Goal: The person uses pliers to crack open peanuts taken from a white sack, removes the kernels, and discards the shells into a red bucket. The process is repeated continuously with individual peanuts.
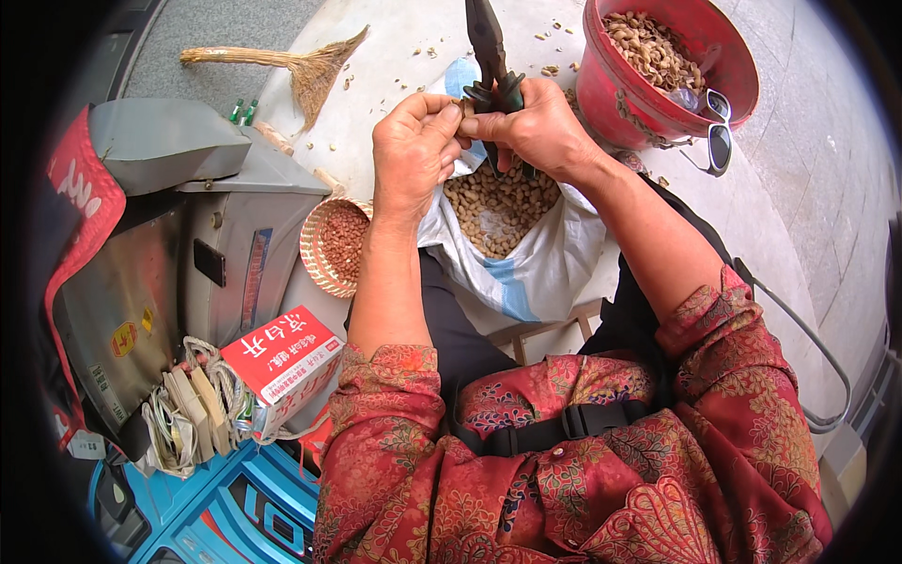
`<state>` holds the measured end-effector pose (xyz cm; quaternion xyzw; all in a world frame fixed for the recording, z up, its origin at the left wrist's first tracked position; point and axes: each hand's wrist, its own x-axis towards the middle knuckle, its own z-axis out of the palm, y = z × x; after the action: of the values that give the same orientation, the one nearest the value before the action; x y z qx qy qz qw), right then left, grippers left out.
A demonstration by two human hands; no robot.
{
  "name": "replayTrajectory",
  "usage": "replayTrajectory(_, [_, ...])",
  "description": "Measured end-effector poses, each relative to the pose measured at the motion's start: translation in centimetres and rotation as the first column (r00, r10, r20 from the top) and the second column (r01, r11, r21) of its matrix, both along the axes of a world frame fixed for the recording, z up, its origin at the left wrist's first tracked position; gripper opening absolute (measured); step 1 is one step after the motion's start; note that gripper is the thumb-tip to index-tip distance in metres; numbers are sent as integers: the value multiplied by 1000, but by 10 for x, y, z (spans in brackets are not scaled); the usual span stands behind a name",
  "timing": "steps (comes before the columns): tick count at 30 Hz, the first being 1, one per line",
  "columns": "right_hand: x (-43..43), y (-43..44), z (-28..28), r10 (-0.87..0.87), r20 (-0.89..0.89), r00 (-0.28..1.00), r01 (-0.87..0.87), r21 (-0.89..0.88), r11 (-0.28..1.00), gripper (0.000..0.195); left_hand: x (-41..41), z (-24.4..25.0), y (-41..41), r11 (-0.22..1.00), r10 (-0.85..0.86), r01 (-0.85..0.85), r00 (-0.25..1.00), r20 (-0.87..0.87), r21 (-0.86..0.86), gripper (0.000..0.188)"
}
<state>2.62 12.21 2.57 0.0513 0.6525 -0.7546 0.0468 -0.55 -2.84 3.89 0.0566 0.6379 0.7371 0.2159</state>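
Note:
Above a white woven sack [557, 261] of unshelled peanuts [497, 208], my two hands meet. My right hand [532, 127] holds dark pliers [486, 42], their jaws pointing away from me, and its thumb touches a small brownish piece, which looks like a peanut or shell, at my left fingertips. My left hand [416, 141] pinches that piece between thumb and fingers; the fingers partly hide it. Left of the sack, a woven basket [310, 243] holds reddish shelled peanuts [343, 243].
A red bucket [599, 92] of peanut shells [652, 53] stands at the upper right, sunglasses [719, 134] on its rim. A straw hand broom [310, 70] lies at the upper left, near scattered shell bits. A metal machine [239, 211] and a red-and-white carton [289, 352] are at left.

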Motion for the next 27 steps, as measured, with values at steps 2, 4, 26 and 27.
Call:
replayTrajectory(2, [0, 0, -3, -7, -4, 1000, 7, -21, 1000, 15, 0, -1, 1, 1000, 13, -13, 1000, 5, 6, 9])
replayTrajectory(4, [1, -2, 0, -16, -11, 1000, 16, -35, 999, 14, 0, -3, -1, 999, 37, -37, 999, 15, 27, 10])
replayTrajectory(26, [-7, 15, -5, 262, 118, 958, -152, -566, 810, 13, -5, 14, -15, 986, -123, 113, 989, 84, 121, 20])
replayTrajectory(27, [-7, 15, -5, 260, 120, 958, -154, -551, 820, 13, -5, 15, -14, 988, -120, 113, 991, 66, 102, 20])
